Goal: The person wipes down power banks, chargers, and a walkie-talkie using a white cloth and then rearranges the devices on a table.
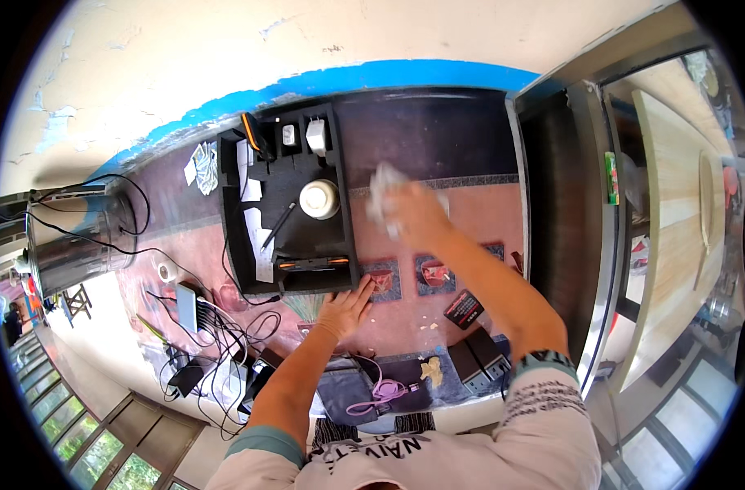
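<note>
My right hand [418,214] is closed on a crumpled white cloth or tissue [386,196], blurred, over the table's dark and reddish covering [384,331]. Flat on that covering, fingers spread, my left hand [346,308] lies against the near right corner of a black organizer tray [346,208]. Inside the tray are a round cream-coloured container [319,199], a black pen [278,226], white paper slips [263,254], a white charger [316,136] and black-and-orange items [314,264] in compartments.
Tangled black cables [225,331] and a power bank [187,306] spread at the left. Near the front edge are a coiled purple cable [387,392], a black box-like device [479,358] and a black card [464,309]. Banknotes [206,168] lie left of the tray. A metal-framed window [599,245] borders the right.
</note>
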A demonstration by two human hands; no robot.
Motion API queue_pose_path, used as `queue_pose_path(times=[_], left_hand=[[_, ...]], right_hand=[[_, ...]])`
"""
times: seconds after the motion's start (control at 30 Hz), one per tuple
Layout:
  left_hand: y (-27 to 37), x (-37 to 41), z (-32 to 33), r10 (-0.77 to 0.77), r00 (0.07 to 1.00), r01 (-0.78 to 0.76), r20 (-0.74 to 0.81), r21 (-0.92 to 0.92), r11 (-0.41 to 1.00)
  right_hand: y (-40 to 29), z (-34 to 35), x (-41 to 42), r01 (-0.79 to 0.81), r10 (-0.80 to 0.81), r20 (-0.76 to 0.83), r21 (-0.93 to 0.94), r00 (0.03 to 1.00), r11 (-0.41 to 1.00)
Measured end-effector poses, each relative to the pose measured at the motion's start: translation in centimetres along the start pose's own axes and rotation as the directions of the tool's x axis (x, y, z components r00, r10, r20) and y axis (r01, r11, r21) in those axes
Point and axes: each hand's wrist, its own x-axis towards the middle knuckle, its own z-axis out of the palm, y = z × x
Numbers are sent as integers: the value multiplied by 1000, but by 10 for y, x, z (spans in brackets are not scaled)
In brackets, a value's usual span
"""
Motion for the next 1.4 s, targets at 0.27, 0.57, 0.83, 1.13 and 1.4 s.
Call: queue_pose_path(times=[0.27,0.57,0.83,1.13,1.4], left_hand=[[4,9,-9,27,1000,-27,11,4,1000],[3,5,-5,9,1000,-9,8,-21,1000],[7,4,-7,5,1000,-5,16,-25,1000],[5,4,-4,-3,999,5,43,-41,999],[6,8,-7,6,1000,-5,15,-52,999]], right_hand=[[61,-69,71,-220,223,-48,56,974,974],[16,15,46,-174,195,186,-121,963,977],[59,-96,-55,-165,170,-10,189,985,968],[-43,-23,-104,-112,152,261,-162,953,980],[6,-90,-119,-183,170,74,243,983,952]])
